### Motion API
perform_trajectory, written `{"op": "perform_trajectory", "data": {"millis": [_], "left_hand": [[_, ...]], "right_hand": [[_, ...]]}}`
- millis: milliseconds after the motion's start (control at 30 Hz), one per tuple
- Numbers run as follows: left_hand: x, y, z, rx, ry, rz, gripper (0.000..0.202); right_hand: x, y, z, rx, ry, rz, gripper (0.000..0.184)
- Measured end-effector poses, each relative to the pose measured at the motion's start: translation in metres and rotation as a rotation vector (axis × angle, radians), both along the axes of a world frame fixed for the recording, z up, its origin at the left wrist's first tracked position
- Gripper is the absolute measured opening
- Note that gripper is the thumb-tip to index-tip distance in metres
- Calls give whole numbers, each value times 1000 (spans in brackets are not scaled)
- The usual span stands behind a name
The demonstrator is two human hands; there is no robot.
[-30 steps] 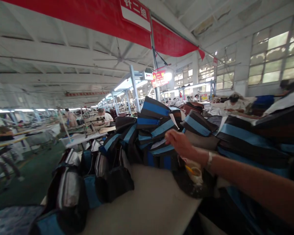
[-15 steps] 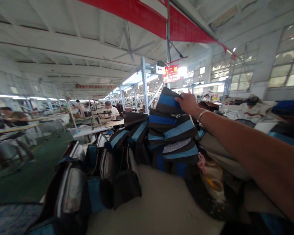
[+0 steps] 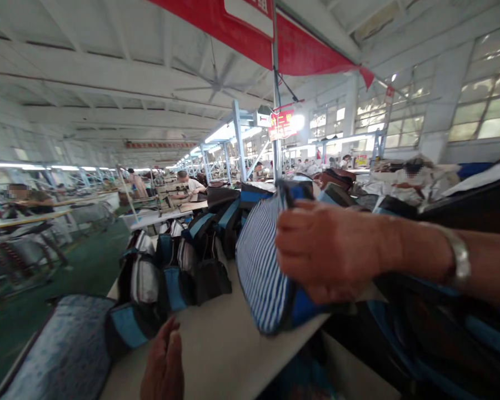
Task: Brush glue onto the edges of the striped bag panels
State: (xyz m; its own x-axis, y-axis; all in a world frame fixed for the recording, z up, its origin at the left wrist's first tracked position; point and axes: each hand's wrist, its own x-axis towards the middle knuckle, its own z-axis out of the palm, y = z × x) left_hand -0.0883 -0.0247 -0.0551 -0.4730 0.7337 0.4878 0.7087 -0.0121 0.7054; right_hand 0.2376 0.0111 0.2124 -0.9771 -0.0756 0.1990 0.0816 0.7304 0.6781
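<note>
My right hand [image 3: 329, 250], with a metal bracelet at its wrist, is closed on the upper edge of a fabric bag piece [image 3: 260, 261]. The piece has a blue-and-white striped face with dark edging, and a bright blue and dark panel shows under my hand. It hangs tilted over the pale tabletop [image 3: 216, 339]. Low in the picture, my left hand [image 3: 164, 364] is held above the tabletop, fingers stretched out and nothing in it. Left of that hand stands a dark bag piece with a blue stripe [image 3: 129, 325].
Several dark and blue bag pieces [image 3: 210, 278] line the table's left side. A pale patterned fabric piece [image 3: 62, 344] lies at the lower left. More dark bag pieces [image 3: 420, 333] are heaped at the right. Beyond, people work at tables [image 3: 187, 206], and a metal post [image 3: 275, 111] rises behind.
My right hand has come from the far stack back towards me, bringing the bag piece with its striped face now showing. My left hand has entered at the bottom.
</note>
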Motion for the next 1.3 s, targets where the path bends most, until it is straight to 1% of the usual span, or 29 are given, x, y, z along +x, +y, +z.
{"op": "perform_trajectory", "data": {"millis": [33, 67, 100, 133, 167, 200, 233, 267, 300, 333, 400, 467, 533, 600, 667, 700, 767, 833, 867, 933, 1067, 1200, 1300], "left_hand": [[9, -4, 19, 16, 6, -31, 53], [21, -9, 38, 48, 9, -158, 53], [34, -15, 54, 53, 31, -317, 53], [47, -21, 67, 37, 45, -479, 53], [61, -28, 76, -19, 23, -633, 53], [73, -34, 82, -86, -7, -759, 53], [83, -39, 84, -157, -40, -866, 54], [90, -43, 83, -227, -71, -945, 54], [96, -45, 81, -275, -91, -998, 55], [99, -45, 77, -304, -98, -1037, 55], [103, -41, 72, -326, -92, -1126, 54], [106, -31, 71, -346, -88, -1253, 55], [111, -18, 73, -395, -103, -1364, 53], [118, -6, 76, -423, -137, -1420, 48], [126, 3, 78, -451, -183, -1453, 42], [131, 6, 78, -474, -207, -1465, 40], [139, 12, 77, -548, -259, -1465, 36], [147, 17, 76, -625, -325, -1456, 34], [150, 20, 75, -663, -356, -1458, 34], [155, 24, 72, -728, -402, -1452, 33], [160, 29, 70, -839, -439, -1414, 31], [166, 32, 68, -896, -418, -1372, 35], [169, 33, 66, -928, -426, -1358, 34]], "right_hand": [[-6, -14, -27, -91, -56, 72, 19], [-11, -26, -56, -193, -92, 127, 23], [-15, -35, -85, -293, -110, 163, 24], [-17, -44, -113, -386, -122, 218, 22], [-18, -51, -138, -457, -114, 266, 18], [-17, -58, -160, -519, -102, 317, 15], [-15, -64, -177, -561, -94, 339, 12], [-13, -69, -191, -585, -82, 354, 11], [-9, -73, -201, -599, -70, 354, 11], [-5, -76, -207, -608, -58, 336, 13], [5, -79, -211, -616, -16, 297, 23], [18, -80, -208, -630, 40, 297, 32], [33, -81, -202, -663, 136, 301, 30], [48, -83, -194, -729, 332, 236, 31], [61, -83, -188, -845, 648, 89, 44], [66, -82, -186, -942, 784, 5, 51], [70, -75, -184, -1240, 925, -153, 58], [70, -63, -185, -1570, 894, -242, 53], [68, -56, -187, -1697, 857, -257, 49], [65, -43, -191, -1850, 822, -261, 44], [64, -28, -201, -2012, 774, -279, 44], [68, -25, -207, -2145, 784, -282, 44], [71, -25, -209, -2203, 785, -277, 43]]}}
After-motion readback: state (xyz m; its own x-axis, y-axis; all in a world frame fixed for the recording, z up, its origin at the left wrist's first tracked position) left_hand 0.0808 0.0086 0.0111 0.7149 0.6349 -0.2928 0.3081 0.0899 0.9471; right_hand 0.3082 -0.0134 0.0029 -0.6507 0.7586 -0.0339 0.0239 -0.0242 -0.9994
